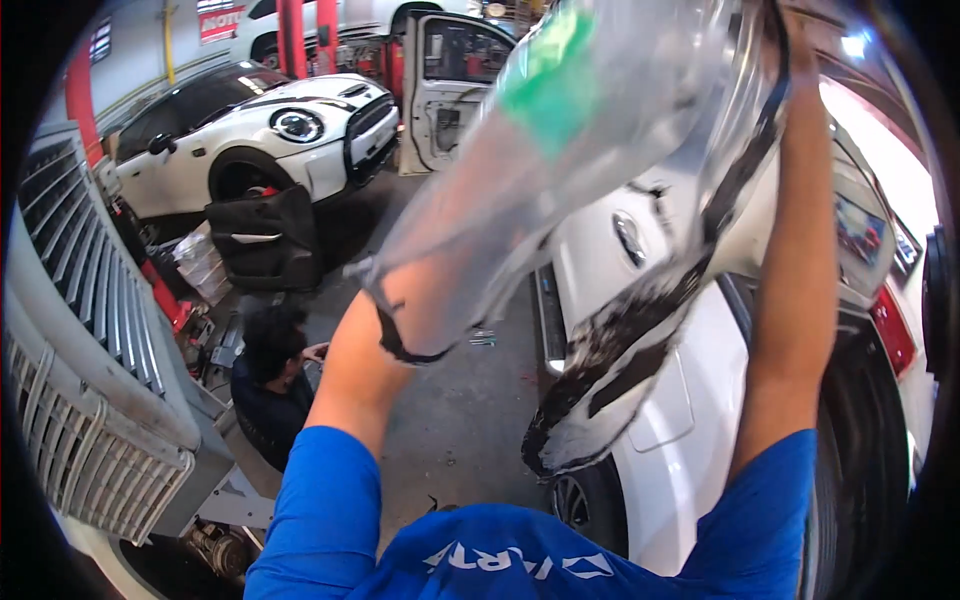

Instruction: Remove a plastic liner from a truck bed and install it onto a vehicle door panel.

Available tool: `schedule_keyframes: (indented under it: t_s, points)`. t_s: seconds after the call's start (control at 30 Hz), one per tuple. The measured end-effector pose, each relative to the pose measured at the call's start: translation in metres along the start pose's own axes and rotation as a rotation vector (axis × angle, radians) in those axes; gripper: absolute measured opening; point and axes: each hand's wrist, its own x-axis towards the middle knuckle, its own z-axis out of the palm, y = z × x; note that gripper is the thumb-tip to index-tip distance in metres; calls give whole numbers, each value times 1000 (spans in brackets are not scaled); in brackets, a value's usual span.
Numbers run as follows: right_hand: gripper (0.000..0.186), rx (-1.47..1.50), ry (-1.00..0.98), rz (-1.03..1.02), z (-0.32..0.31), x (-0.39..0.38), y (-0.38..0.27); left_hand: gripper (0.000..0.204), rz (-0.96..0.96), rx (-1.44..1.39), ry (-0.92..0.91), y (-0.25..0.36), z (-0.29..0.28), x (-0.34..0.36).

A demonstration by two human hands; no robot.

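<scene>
A crumpled clear plastic sheet [610, 130] with black, sticky-looking strips along its edges is raised in front of me, blurred at the top. My right arm is stretched up, and my right hand [796, 62] grips the sheet's black-edged side near the top of the picture. My left forearm shows through the plastic. My left hand lies behind the sheet, near a blurred green patch [548, 85], and its fingers cannot be made out. The sheet's lower end, with a thick black smear [620, 335], hangs between my arms.
A white car [660, 420] stands close on the right. Another white car [290, 120] is at the far left, with a black door panel [262, 238] beside it. A person in dark clothes [265, 375] crouches at left near a grey louvred body [100, 300]. A detached door [455, 90] stands behind.
</scene>
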Motion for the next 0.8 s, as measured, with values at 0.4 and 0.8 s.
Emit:
schedule_keyframes:
  t_s: [0.4, 0.8]
  points:
    - [28, -141, -96, 431, -73, -127, 238, 21, 340, 510, 447, 5, -197, 100]
    - [53, -476, -69, 299, -158, -94, 418, 31, 176, 1014, 325, -32, -188, 225]
